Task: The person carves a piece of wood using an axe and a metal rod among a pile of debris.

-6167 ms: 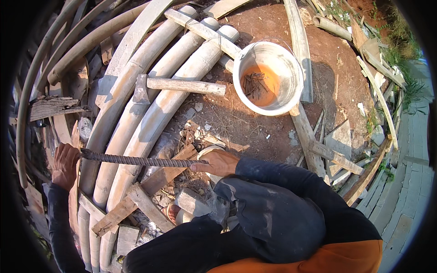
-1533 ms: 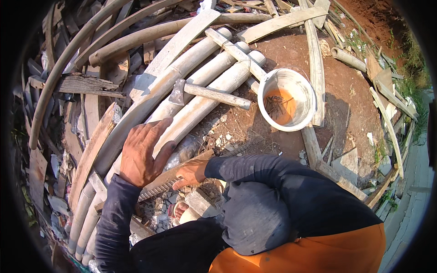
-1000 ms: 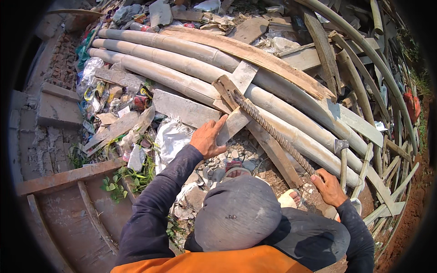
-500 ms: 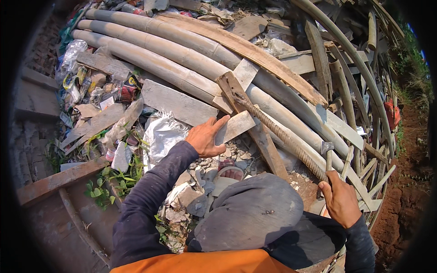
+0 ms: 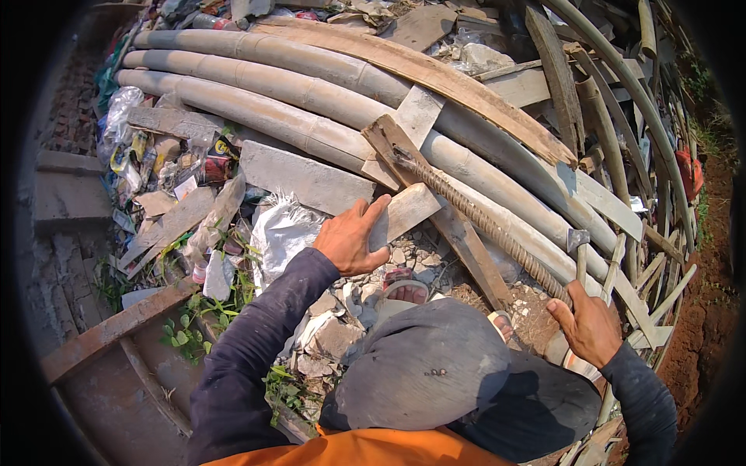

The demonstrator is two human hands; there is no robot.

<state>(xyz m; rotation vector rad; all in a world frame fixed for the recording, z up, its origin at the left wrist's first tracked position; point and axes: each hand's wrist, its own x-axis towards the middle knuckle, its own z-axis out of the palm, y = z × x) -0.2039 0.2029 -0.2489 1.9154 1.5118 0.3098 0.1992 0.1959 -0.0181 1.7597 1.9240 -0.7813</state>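
My left hand [image 5: 351,239] is closed around the near end of a short wooden board [image 5: 410,211], forefinger along its upper side and thumb below. The board's far end rests on a longer dark plank [image 5: 466,248], which slants against bamboo poles [image 5: 342,136]. In my right hand [image 5: 589,322] is a hammer [image 5: 578,239], gripped by the handle with its metal head up, beside the poles. A ribbed rod [image 5: 489,225] runs slantwise from the plank's top to beside my right fingers. My palm hides the lower part of the hammer handle.
A white woven sack [image 5: 284,233] and a flat grey board [image 5: 303,179] lie left of the poles, among plastic litter. Rubble [image 5: 342,334] surrounds my sandalled foot [image 5: 406,290]. Loose sticks and a red bag [image 5: 688,171] are at right, beside bare reddish soil [image 5: 711,311].
The view has shifted slightly, and more of my other foot shows beside the knee. My right hand and the hammer sit a little farther right in view. Both holds are unchanged.
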